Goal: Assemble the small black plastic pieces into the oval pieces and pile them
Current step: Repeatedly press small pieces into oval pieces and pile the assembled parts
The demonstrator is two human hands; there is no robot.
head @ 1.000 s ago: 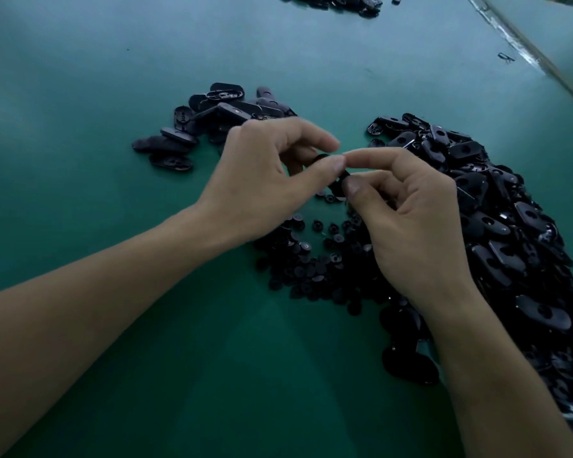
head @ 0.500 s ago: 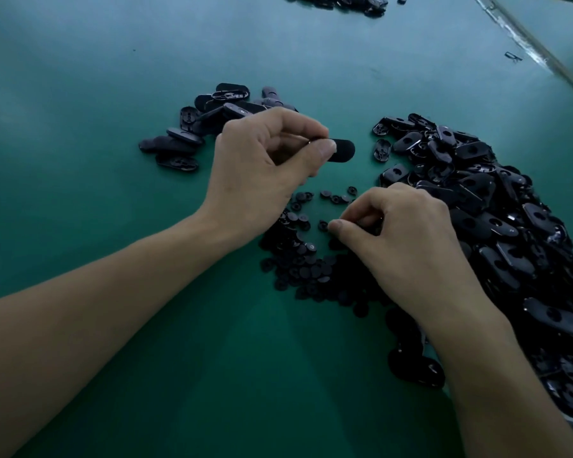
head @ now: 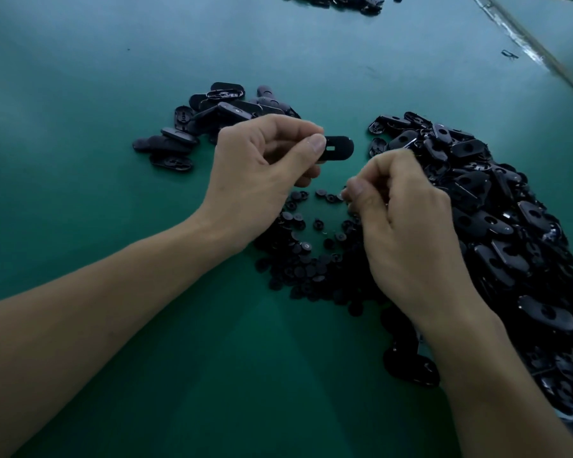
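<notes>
Oval (head: pixel 339 147) is up off the bench (head: pixel 113 77), pinched at one end btw thumb and forefinger of left hand (head: pixel 262 170). The slotted part sticks out free to the right, roughly level. Looks like thin hard moulded plastic: v. light, stiff, smooth, prob. a bit slick, not fragile. End pinch is the right hold, since it leaves the slot open for the insert. A finger under the middle may help when pressing in.

Right hand (head: pixel 407 226) is low over the small pieces (head: pixel 311 259), curled, thumb and tips closed together at the heap's far edge. It's blurred, so can't tell if it has one. Those are tiny round bits, light, apt to roll or skip away; best taken by the rim.

Room: gap btw the two hands is short and open, nothing in the way. Oval heap (head: pixel 493 209) lies just right of right hand, loose and prob. slide-prone; a wrist brush could scatter it. Smaller pile (head: pixel 212 120) sits beyond left hand, prob. the done ones, w/ bare bench round it for adding more. Bench edge (head: pixel 526 44) runs far right, well apart from the work.
</notes>
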